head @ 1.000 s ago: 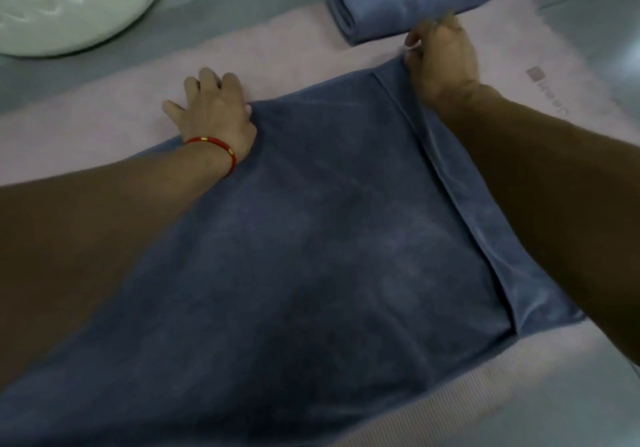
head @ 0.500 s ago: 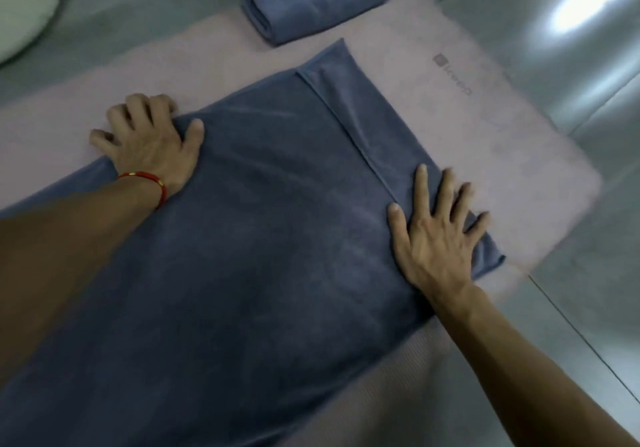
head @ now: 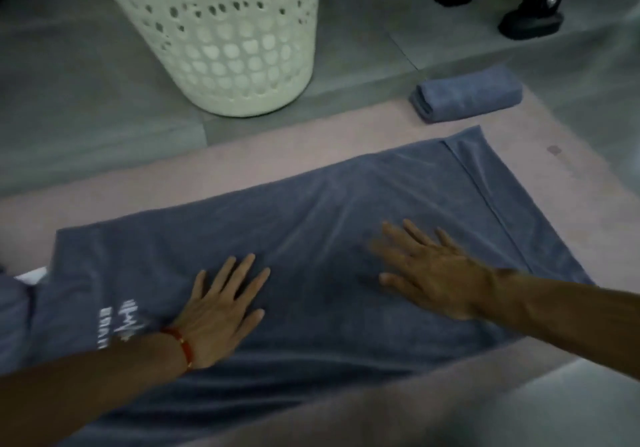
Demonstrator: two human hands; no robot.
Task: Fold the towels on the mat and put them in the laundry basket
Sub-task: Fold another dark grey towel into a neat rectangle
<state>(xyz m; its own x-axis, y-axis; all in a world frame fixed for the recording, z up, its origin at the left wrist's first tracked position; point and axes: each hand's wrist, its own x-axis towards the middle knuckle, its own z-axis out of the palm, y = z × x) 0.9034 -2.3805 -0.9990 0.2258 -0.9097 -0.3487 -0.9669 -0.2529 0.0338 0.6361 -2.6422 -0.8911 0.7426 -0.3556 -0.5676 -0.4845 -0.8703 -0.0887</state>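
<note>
A: Hands first, quick.

B: Left hand (head: 221,303) lies flat on the big blue towel (head: 311,238), fingers straight and spread, palm down, gripping nothing. There's a red bracelet (head: 183,342) on that wrist. Right hand (head: 429,270) is also flat on the same towel, fingers spread and pointing toward the mat's far-left side, nothing held. It's motion-blurred, so I can't say whether the palm presses fully or only skims the cloth.

A: Towel position?

B: Spread lengthwise along the pink mat (head: 242,169), covering most of its middle. A narrow strip is folded over at the towel's right end, with the seam line running across it near the mat's right edge. The left end runs off the picture's left edge; white printed lettering (head: 119,322) sits there, just beside the left wrist.

A: Second towel?

B: Small folded towel (head: 467,95), same blue, compact bundle at the mat's far-right corner, apart from the big one.

A: Basket?

B: White laundry basket (head: 225,31), perforated wall, standing upright on the grey floor (head: 69,83) just beyond the mat's far edge, toward its left half. Its rim is cut off, so the contents can't be seen.

A: Anything else?

B: Dark stand foot (head: 530,24) on the floor, top right, well away from the mat.
</note>
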